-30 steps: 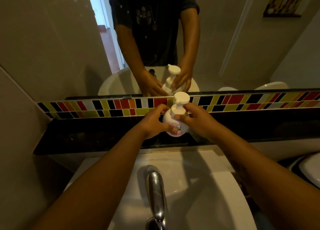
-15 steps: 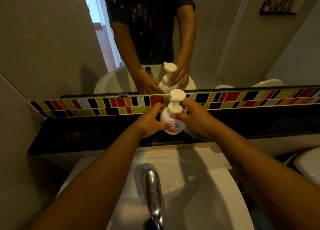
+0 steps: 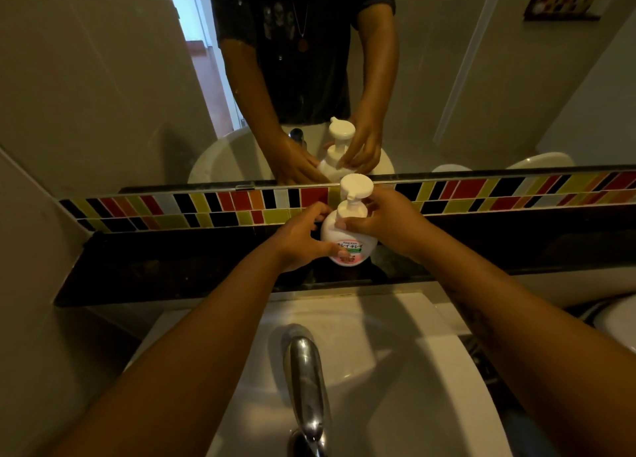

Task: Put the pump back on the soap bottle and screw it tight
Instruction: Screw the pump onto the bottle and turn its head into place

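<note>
A round white soap bottle (image 3: 354,246) with a pink label stands on the dark ledge (image 3: 172,267) behind the sink. Its white pump (image 3: 356,189) sits upright on the bottle's neck. My left hand (image 3: 299,241) wraps the bottle's left side, thumb across the label. My right hand (image 3: 385,224) grips the pump's collar, thumb in front and fingers behind it. The mirror above the ledge repeats both hands and the bottle.
A white sink (image 3: 395,370) with a chrome tap (image 3: 304,381) lies right below my arms. A strip of coloured tiles (image 3: 481,195) runs behind the ledge, under the mirror (image 3: 447,77). A white fixture (image 3: 619,319) shows at the right edge.
My right hand's fingers have shifted around the pump collar while the left hand keeps holding the bottle in place. The head camera has tilted slightly.
</note>
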Demonstrator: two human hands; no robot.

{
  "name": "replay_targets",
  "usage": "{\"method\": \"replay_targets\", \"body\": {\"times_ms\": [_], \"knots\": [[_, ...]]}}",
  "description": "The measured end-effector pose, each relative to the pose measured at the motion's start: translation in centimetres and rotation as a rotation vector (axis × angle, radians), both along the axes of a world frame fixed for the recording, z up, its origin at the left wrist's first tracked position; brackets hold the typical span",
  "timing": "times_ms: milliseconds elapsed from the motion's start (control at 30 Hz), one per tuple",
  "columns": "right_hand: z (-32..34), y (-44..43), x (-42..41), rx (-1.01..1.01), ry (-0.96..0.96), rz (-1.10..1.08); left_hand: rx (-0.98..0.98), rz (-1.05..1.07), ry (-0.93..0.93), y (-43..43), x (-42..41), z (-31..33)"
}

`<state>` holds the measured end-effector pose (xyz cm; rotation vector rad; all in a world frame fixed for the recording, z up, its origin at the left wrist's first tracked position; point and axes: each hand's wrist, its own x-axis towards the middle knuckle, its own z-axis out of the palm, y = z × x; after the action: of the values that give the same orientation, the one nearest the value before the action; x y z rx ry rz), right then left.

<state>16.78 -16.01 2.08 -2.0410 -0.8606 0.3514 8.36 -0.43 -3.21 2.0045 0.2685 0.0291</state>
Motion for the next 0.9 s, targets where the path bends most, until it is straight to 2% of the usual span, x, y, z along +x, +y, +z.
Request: {"method": "replay_targets", "body": {"times_ms": [200,433,600,733,900], "knots": [[0.3,-0.3,0.5,-0.049,-0.029,0.065,0.035,-0.009,0.003,0.1,0.1,0.1],[0.5,-0.7,0.5,-0.021,0.035,0.057,0.041,-0.026,0.008,0.1,0.0,0.2],[0.1,-0.8,0.3,0.042,0.056,0.004,0.035,-0.034,0.002,0.1,0.2,0.0],[-1.0,-0.4,-0.8,0.152,-0.014,-0.107,-0.001,-0.003,-0.044,-0.1,0.1,-0.3],[-1.1,-0.4,-0.7,0.130,0.001,-0.091,0.024,-0.004,-0.032,0.2,0.2,-0.4]]}}
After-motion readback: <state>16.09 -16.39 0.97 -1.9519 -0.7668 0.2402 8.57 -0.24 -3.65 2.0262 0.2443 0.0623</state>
